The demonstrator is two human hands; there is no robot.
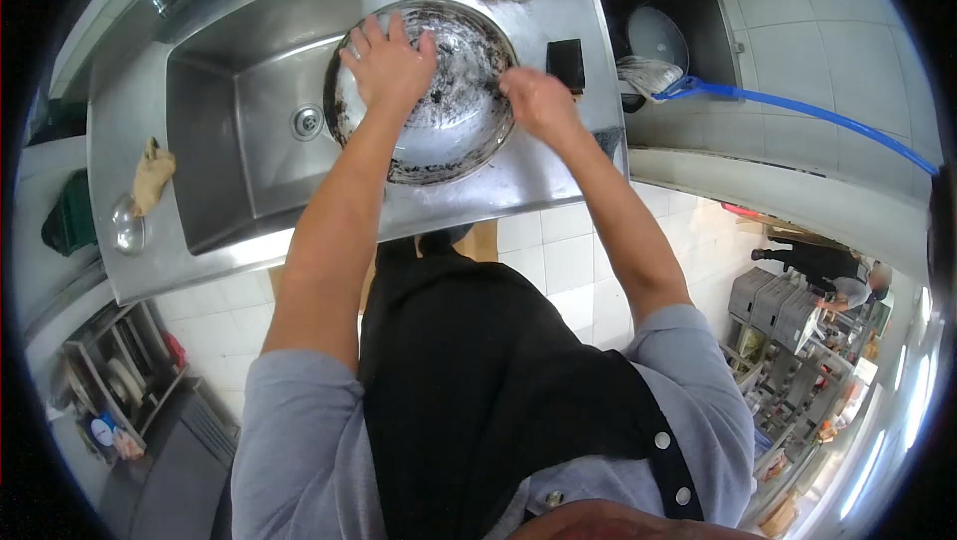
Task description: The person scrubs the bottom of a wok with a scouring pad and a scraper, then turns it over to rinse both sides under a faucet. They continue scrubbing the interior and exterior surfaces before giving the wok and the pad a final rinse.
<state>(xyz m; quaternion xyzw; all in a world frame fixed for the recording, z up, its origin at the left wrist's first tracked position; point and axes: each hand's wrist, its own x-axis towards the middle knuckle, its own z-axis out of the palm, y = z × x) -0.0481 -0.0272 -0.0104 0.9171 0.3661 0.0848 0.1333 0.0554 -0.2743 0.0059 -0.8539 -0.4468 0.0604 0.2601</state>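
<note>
A large round metal pan (454,111) with blackened, burnt-looking patches lies on the steel counter, its left edge over the rim of the sink basin. My left hand (392,69) rests on the upper left part of the pan, its fingers spread. At the pan's right edge is my right hand (538,101), its fingers curled closed and slightly blurred. Whatever it grips, if anything, is hidden. Just right of that hand a dark rectangular block (565,63) sits on the counter.
The steel sink (204,141) opens to the left. A tan cloth (153,176) and a shiny metal bowl-shaped thing (128,228) lie beside it. A blue long handle (797,111) spans the right-hand basin, which holds a round pan (658,36). Another person (852,276) stands far right.
</note>
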